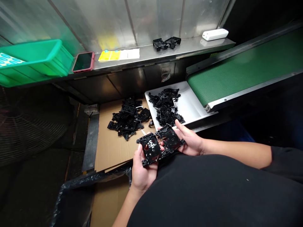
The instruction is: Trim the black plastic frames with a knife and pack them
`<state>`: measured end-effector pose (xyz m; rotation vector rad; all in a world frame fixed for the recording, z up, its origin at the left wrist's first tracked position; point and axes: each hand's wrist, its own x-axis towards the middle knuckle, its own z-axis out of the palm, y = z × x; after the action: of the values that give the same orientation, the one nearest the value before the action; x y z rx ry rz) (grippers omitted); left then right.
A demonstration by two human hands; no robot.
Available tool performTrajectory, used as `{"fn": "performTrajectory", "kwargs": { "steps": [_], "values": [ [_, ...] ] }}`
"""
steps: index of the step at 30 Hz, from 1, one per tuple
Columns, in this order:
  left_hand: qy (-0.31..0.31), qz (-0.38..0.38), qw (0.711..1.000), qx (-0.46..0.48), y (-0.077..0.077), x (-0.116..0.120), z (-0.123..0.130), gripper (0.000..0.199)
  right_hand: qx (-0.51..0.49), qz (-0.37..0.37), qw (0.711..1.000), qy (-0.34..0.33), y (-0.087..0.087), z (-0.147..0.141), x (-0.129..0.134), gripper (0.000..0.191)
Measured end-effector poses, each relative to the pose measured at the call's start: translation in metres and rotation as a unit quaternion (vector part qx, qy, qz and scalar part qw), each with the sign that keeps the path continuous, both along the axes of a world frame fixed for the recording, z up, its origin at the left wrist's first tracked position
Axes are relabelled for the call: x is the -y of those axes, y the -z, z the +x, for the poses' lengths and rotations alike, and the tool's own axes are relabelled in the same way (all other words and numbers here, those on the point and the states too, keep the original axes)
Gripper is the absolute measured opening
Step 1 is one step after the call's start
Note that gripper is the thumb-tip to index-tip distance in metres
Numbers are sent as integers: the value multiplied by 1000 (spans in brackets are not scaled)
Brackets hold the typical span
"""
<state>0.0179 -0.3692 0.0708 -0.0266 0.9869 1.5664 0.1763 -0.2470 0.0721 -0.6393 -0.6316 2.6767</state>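
In my left hand [142, 171] is a black molded plastic part [151, 149] with white handwriting on its face, the fingers closed round its lower edge. My right hand [191, 140] grips a similar black plastic part [169, 138], thumb raised along the side. The two parts sit side by side, touching or nearly so, in front of my body. Just beyond them lies a pile of black plastic parts [129, 118] on a cardboard sheet [110, 148]. Another heap of black parts [167, 107] fills the left side of a white tray [193, 105].
A green conveyor belt [246, 66] runs in from the right, ending over the tray. On the metal shelf [146, 60] rest a green bin [47, 64], a phone [83, 61], yellow and white papers [119, 55], two black parts [167, 43] and a white device [215, 34]. A fan [28, 132] stands left.
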Motion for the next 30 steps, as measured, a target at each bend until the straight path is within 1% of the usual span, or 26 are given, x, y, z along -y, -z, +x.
{"fn": "performTrajectory", "kwargs": {
  "steps": [3,7,17,22,30],
  "values": [
    [-1,10,1000,6,1,-1,2,38,-1,2,1000,7,2,3,-1,73],
    [1,6,1000,9,2,-6,7,38,0,-3,1000,11,2,8,-5,74],
    [9,19,1000,2,1,-28,28,42,-1,-14,1000,22,-2,29,-25,74],
    [1,12,1000,-4,2,-36,38,45,-3,-10,1000,17,-3,39,-35,77],
    [-10,10,1000,-13,2,-45,54,47,0,-14,1000,5,-3,53,-47,75]
  ]
}}
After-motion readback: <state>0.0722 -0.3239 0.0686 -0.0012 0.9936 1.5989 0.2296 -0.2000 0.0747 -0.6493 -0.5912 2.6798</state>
